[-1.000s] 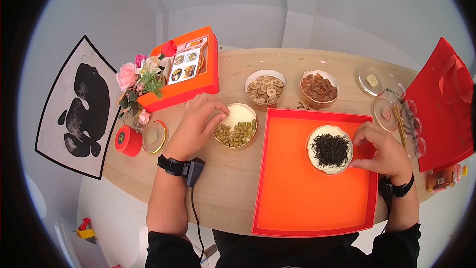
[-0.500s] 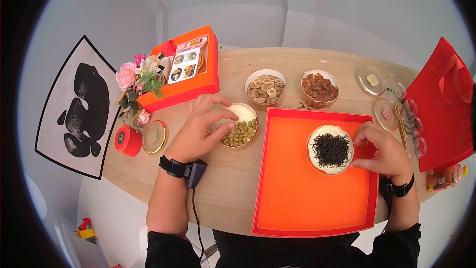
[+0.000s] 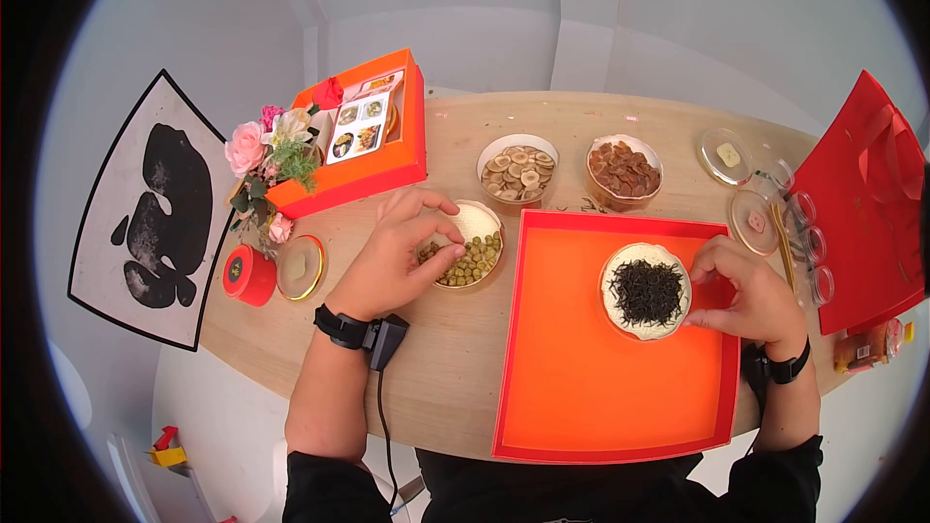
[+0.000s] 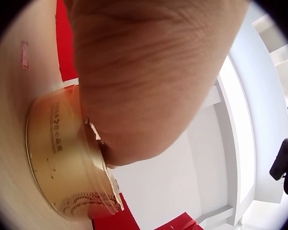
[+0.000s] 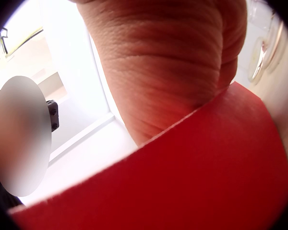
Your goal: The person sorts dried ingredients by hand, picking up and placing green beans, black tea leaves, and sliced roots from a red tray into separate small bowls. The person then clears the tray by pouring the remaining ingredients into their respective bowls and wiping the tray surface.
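My left hand (image 3: 399, 250) reaches over a round tub of green pea-like balls (image 3: 475, 260) in the head view, index finger and thumb bent and apart above the contents. The tub's clear, printed wall (image 4: 62, 148) stands beside that hand in the left wrist view; the fingertips are hidden there. Inside a shallow orange box with red walls (image 3: 591, 397) sits a tub of dark, thin dried leaves (image 3: 647, 292). My right hand (image 3: 744, 292) holds this tub by its right side, fingers above and thumb below. In the right wrist view the red box wall (image 5: 182, 167) covers the fingers.
Behind stand a tub of pale round slices (image 3: 518, 172) and a tub of brown pieces (image 3: 624, 172). An orange box with flowers (image 3: 418, 136) and a red canister (image 3: 250, 275) stand left. Lids (image 3: 725, 157), small clear cups (image 3: 812, 244) and a red bag (image 3: 862, 203) lie right.
My left hand has moved slightly right and down over the green balls, its thumb and index finger spreading apart. The right hand and its tub have stayed put.
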The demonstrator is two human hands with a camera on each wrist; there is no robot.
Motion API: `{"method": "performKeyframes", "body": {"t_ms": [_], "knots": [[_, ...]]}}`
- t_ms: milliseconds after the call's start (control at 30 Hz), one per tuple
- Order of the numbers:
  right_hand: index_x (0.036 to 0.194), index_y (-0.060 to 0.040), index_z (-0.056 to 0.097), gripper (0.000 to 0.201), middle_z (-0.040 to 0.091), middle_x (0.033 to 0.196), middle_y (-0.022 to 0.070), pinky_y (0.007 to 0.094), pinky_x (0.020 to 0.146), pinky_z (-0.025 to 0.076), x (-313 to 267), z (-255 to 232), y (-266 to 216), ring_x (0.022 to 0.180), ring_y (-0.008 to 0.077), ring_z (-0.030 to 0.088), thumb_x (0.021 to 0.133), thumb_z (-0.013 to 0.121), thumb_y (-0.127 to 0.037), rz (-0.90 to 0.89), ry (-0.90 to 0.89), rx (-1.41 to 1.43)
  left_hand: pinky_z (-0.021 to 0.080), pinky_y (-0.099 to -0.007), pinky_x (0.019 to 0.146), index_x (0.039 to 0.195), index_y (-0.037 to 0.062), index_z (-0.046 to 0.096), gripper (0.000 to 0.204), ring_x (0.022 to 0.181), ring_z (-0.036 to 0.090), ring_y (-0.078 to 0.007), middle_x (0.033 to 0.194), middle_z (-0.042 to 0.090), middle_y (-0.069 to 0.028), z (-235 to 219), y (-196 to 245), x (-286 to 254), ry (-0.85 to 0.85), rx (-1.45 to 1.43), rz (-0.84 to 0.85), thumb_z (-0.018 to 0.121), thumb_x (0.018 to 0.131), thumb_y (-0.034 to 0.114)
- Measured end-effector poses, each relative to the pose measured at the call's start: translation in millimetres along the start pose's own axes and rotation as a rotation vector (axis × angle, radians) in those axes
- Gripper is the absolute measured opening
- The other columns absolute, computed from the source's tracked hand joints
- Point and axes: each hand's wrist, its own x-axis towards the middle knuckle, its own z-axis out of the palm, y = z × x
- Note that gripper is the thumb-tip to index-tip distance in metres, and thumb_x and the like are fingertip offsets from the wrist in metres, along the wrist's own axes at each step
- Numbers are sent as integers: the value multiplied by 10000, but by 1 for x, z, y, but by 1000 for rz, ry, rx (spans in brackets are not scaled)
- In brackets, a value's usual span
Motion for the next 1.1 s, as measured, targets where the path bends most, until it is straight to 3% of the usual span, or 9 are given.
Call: {"method": "performKeyframes", "body": {"t_ms": [133, 300, 433, 600, 1033, 1100], "knots": [[1146, -47, 731, 541, 719, 1111, 73, 381, 906, 595, 0, 0, 0, 1020, 275, 703, 795, 1115, -195, -5, -5, 3, 413, -510, 1289, 1241, 92, 873, 202, 1440, 612, -343, 1441, 709, -96, 1, 15, 4, 20, -65, -47, 869, 1046, 143], [1147, -47, 728, 545, 720, 1113, 73, 384, 909, 599, 1, -2, -1, 1021, 276, 704, 794, 1116, -197, -5, -5, 1, 402, -514, 1300, 1415, 116, 852, 347, 1452, 596, -350, 1470, 704, -109, 5, 8, 2, -51, 62, 71, 836, 1070, 141], [1147, -46, 727, 552, 721, 1114, 75, 382, 916, 603, 1, -1, -2, 1022, 276, 707, 789, 1119, -197, -4, -2, -6, 410, -509, 1295, 1394, 112, 840, 327, 1436, 605, -354, 1467, 710, -103, 8, 11, 2, -50, 41, 65, 834, 1068, 125], [1145, -44, 727, 553, 723, 1114, 75, 384, 920, 604, 1, -1, -2, 1025, 277, 708, 787, 1120, -196, 9, -8, 5, 445, -486, 1263, 1234, 96, 769, 202, 1396, 636, -344, 1439, 729, -88, 7, 14, 3, -30, -25, 11, 838, 1044, 89], [1155, -48, 741, 549, 730, 1114, 74, 380, 907, 600, 1, -1, 0, 1021, 271, 710, 789, 1121, -200, 2, -9, 7, 511, -442, 1175, 1293, 88, 733, 190, 1340, 665, -341, 1365, 750, -103, 13, 7, 2, 18, -76, -39, 789, 1111, 82], [1155, -48, 741, 548, 730, 1115, 73, 379, 905, 600, 1, -1, 0, 1019, 271, 709, 790, 1120, -201, 3, -7, 5, 495, -479, 1187, 1298, 80, 710, 206, 1295, 653, -372, 1303, 745, -112, 13, 13, 1, 21, -165, -172, 791, 1110, 99]]}}
